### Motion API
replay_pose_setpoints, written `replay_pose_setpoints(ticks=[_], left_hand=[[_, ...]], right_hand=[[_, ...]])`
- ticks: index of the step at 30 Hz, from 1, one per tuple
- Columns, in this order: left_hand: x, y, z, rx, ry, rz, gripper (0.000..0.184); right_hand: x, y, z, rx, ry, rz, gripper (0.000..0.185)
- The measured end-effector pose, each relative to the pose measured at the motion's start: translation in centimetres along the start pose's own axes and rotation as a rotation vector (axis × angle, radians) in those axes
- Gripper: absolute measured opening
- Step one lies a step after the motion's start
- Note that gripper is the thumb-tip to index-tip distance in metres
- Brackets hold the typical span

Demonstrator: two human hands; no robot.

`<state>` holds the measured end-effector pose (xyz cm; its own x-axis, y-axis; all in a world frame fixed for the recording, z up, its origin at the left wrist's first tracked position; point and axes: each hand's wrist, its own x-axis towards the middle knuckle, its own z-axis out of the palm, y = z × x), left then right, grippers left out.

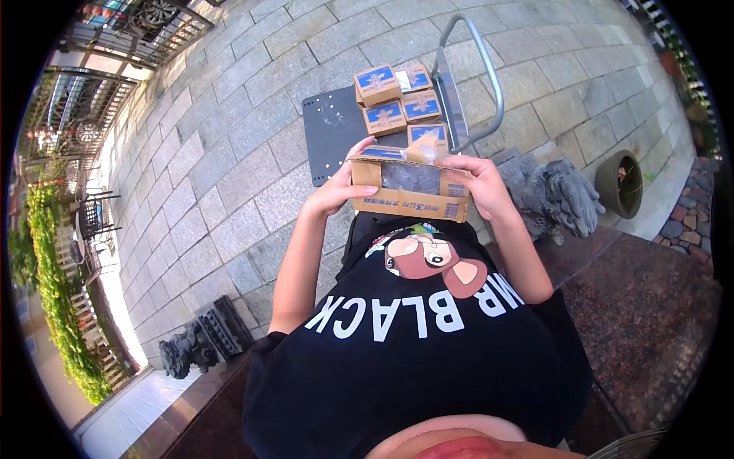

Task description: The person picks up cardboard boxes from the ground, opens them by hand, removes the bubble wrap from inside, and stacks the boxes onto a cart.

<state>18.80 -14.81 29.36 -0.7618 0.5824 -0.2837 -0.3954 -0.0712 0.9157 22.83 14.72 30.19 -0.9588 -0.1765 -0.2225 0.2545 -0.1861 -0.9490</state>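
A brown cardboard box (405, 205) is held up in front of my chest between both hands. Its front is partly open, and clear plastic over something greyish (409, 180) shows inside; what it wraps I cannot make out. A crumpled piece of clear tape (428, 147) sticks up from the box's top edge. My left hand (340, 185) grips the left end, thumb on the front and fingers behind. On the right end, my right hand (480, 183) is closed around the upper corner. Beyond it, several blue-labelled cardboard boxes (384, 115) stand on a flat trolley (325, 126).
The trolley's metal push handle (493, 84) rises at its right side. Carved stone statues stand at right (550, 195) and lower left (200, 340). A round plant pot (618, 183) is farther right. Grey paving (229, 153) spreads around, with a fence (99, 115) at left.
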Motion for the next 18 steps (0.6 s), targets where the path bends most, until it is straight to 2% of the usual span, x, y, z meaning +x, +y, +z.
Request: replay_pose_setpoints(ticks=[2, 3, 5, 7, 10, 12, 14, 15, 18], left_hand=[[0.1, -0.7, -0.4, 0.003, -0.074, -0.060, 0.104], [0.0, -1.2, -0.4, 0.016, -0.092, -0.074, 0.095], [0.0, -1.9, 0.2, 0.042, -0.076, -0.053, 0.090], [0.1, -3.4, 0.9, -0.010, -0.039, -0.071, 0.079], [0.3, -5.6, 2.0, -0.135, -0.046, -0.091, 0.078], [0.3, -5.7, 3.2, -0.157, -0.032, -0.097, 0.076], [0.5, -5.9, 3.7, -0.155, -0.035, -0.106, 0.074], [0.6, -5.7, 3.8, -0.170, -0.030, -0.139, 0.070], [0.4, -4.8, 4.2, -0.206, 0.001, -0.151, 0.065]], right_hand=[[0.1, 0.6, -0.5, -0.015, 0.008, 0.002, 0.022], [0.2, 0.3, -0.7, -0.041, -0.018, 0.000, 0.023], [0.2, -0.1, -1.1, -0.065, -0.049, 0.000, 0.023], [0.3, -0.8, -1.5, 0.067, -0.022, -0.008, 0.023], [0.9, -2.2, -2.3, 0.221, -0.061, 0.048, 0.027], [0.9, -3.3, -2.1, 0.212, -0.075, -0.009, 0.026], [1.2, -3.8, -2.1, -0.150, -0.046, 0.028, 0.025], [1.3, -4.1, -2.0, -0.086, -0.007, 0.040, 0.020], [1.4, -3.4, -2.5, -0.152, -0.065, -0.068, 0.024]])
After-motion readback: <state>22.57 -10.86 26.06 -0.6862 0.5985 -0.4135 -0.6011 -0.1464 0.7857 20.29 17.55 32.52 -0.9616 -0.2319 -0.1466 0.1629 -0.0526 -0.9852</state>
